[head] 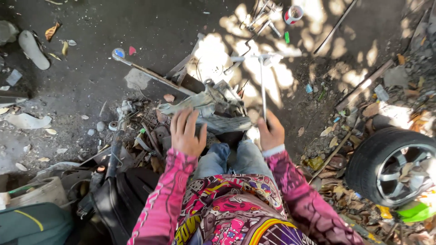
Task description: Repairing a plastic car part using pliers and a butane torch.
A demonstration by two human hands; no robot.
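Off to the right of my right hand (271, 133) lies a black rubber tyre on a silver alloy wheel (393, 165), well apart from the work. Just ahead of my left hand (187, 131) sits the grimy grey metal car part (206, 109), lying on the ground between my knees. That left hand lies open, fingers spread, touching its near edge. My right hand is closed around the long steel T-handle wrench (263, 86), standing upright beside the part. I judge I'm steadying the part; next comes turning the wrench firmly without letting it slip.
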